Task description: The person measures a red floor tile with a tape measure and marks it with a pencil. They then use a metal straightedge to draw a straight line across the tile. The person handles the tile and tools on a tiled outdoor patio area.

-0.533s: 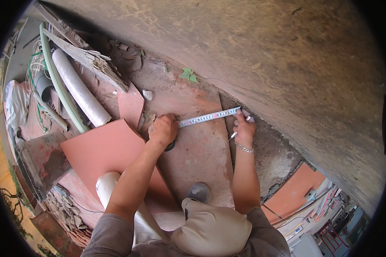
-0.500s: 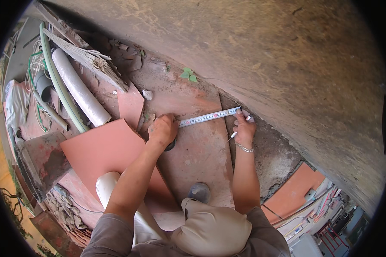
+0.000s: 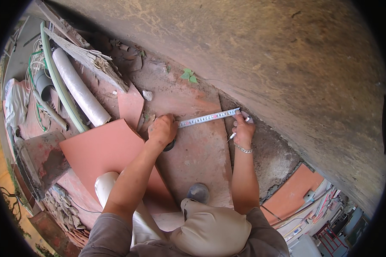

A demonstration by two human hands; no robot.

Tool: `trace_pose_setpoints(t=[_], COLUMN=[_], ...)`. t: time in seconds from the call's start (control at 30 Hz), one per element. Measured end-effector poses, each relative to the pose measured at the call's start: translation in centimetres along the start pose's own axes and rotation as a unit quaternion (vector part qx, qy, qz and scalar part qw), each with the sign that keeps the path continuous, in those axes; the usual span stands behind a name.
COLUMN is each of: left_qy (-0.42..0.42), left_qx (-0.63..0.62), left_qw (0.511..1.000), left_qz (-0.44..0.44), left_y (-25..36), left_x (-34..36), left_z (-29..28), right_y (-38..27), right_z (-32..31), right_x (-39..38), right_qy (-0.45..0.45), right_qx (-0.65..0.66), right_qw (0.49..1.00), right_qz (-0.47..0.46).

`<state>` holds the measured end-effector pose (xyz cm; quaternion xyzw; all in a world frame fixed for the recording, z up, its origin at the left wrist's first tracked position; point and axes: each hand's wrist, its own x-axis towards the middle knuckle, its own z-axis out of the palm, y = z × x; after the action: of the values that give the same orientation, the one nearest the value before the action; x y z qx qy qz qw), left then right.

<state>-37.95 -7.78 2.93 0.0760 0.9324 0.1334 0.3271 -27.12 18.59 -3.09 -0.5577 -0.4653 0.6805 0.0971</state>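
Note:
A white tape measure (image 3: pixel 208 118) is stretched between my two hands, over a reddish floor slab. My left hand (image 3: pixel 162 129) is closed around its case end; a dark part of the case shows under the palm. At the far end, close to the base of the wall, my right hand (image 3: pixel 243 130) pinches the tip of the blade. A thin white marker or pen (image 3: pixel 232 136) is also tucked in the right hand's fingers. To the left of my left forearm lies a large reddish tile (image 3: pixel 103 150), with my knee over its near part.
A weathered wall (image 3: pixel 266 55) slants along the far right. Splintered wood (image 3: pixel 83 53), a wrapped silvery roll (image 3: pixel 79 85) and a pale green tube (image 3: pixel 58 81) lie at the left. An orange-red tile (image 3: pixel 292 190) is at the right. A small plant (image 3: pixel 188 76) grows by the wall.
Almost nothing differs. The tape and both hands keep their places, with only a very slight shift of the view and of my right hand.

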Motion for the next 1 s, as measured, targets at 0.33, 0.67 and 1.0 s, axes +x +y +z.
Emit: trace_pose_setpoints(t=[0.33,0.67,1.0], left_qy=[-0.059,-0.017,-0.012], left_qx=[0.002,-0.011,0.001], left_qw=[0.998,1.000,1.000], left_qz=[-0.029,0.001,0.000], left_y=[0.7,0.3,0.1], left_x=[-0.1,0.0,0.1], left_z=[-1.3,-0.7,-0.5], right_y=[-0.2,-0.2,-0.1], right_z=[0.2,0.4,0.2], right_x=[-0.4,-0.6,-0.4], right_qy=[0.003,0.009,-0.001], right_qx=[-0.001,0.002,0.002], right_qw=[1.000,1.000,1.000], right_qz=[-0.013,-0.014,-0.021])
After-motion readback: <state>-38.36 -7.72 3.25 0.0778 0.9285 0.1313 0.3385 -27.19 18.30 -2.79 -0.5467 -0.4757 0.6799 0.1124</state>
